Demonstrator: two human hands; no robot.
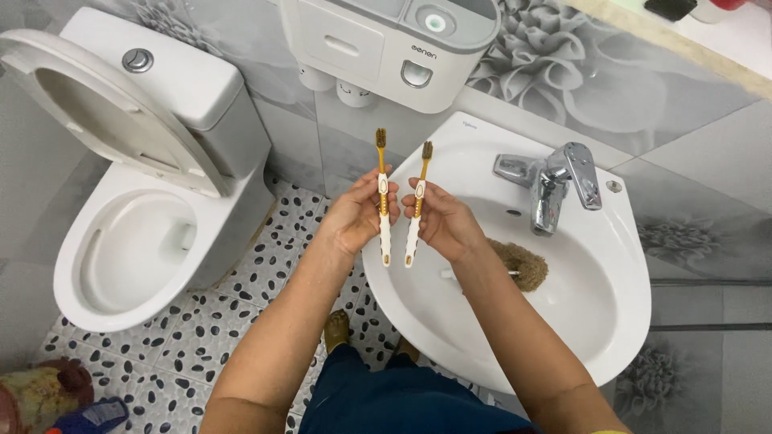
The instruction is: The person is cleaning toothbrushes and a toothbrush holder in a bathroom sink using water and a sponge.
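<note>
At frame centre, above the white sink [611, 321], the left hand [354, 219] and right hand [444, 221] each pinch a toothbrush upright — left toothbrush [383, 201], right toothbrush [416, 207] — fingers clamped on handles.

Two slim plastic toothbrushes, left one [383, 201] and right one [416, 210]: white handles, gold-yellow necks and grip inlays, dark brown-gold bristles. Round ceramic washbasin [619, 305]: plain white. Metal mixer tap [555, 181]: shiny chrome. Fuzzy scrub brush [523, 265] in the basin: tan-brown head, white handle. Ceramic toilet [137, 241]: white all over, silver flush button. Wall-mounted plastic dispenser box [386, 40]: white body, grey top. Glossy wall tiles [579, 80]: grey, large pale flower print. Floor tiles [201, 337]: white, black pebble spots. Cloth garment [402, 402] at bottom edge: dark navy.
</note>
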